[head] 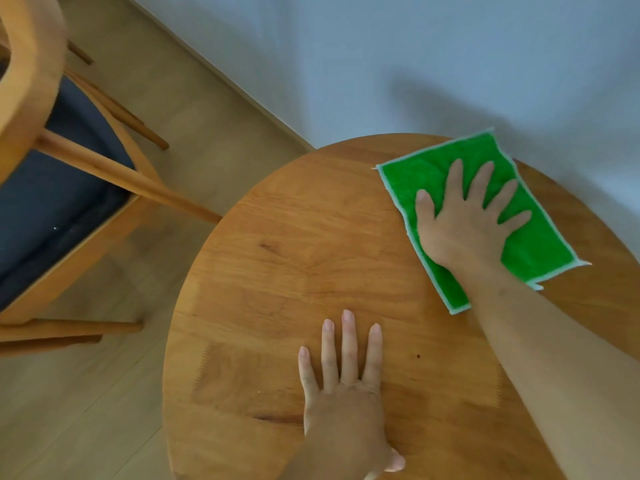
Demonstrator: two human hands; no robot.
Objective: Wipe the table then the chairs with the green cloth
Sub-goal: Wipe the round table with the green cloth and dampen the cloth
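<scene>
From the head camera we look down on a round wooden bench (311, 258) that fills the lower right of the frame, its far edge meeting a pale wall (415, 57) across the top right.

In the upper right part of the bench top lies the green cloth (540, 251), spread flat as a rectangle with a pale stitched border, one corner reaching the bench's far edge by the wall. Our right hand (464, 226) lies palm down on the middle of the cloth, fingers straight and fanned apart, thumb stretched toward the left of the frame; it presses on the cloth and curls round nothing. The forearm runs down to the lower right corner, covering the cloth's near edge in part.

Our left hand (346, 393) rests flat on the bare wood at the lower middle of the frame, fingers straight and close together, pointing up the picture (the thumb shows only as a tip near the bottom edge). It holds nothing and lies well apart from the cloth.

At the left edge stands a wooden chair (86, 174) with a dark grey seat pad, its legs and rails slanting toward the bench. Its frame comes near the bench's left rim, though we cannot tell whether they touch. Light wood floor (194, 109) shows between chair and wall.
</scene>
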